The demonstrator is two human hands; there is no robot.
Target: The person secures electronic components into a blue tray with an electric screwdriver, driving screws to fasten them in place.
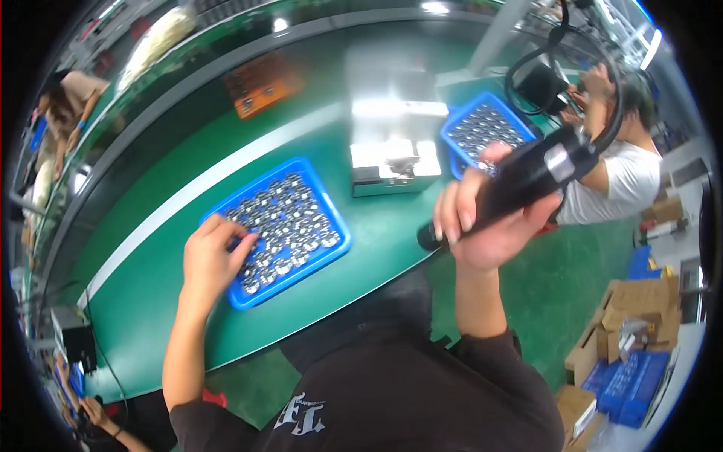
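Note:
My right hand [493,218] is wrapped round a black electric screwdriver [527,177], held up above the bench's near edge with its tip toward the lower left. A cord runs from its upper end. My left hand [215,256] is over the left side of a blue tray [337,215], thumb and fingers bent together among the small round metal parts [279,226] in it. Whatever its fingertips pinch is hidden. Between the tray and the screwdriver, farther back, stands a shiny metal fixture [399,151] with a small part on its front.
A second blue tray [450,135] of similar parts sits right of the fixture. An orange block [260,90] lies at the back of the green bench [166,279]. A co-worker in a white sleeve [633,177] sits at the right. Cardboard boxes [629,313] stand at the lower right.

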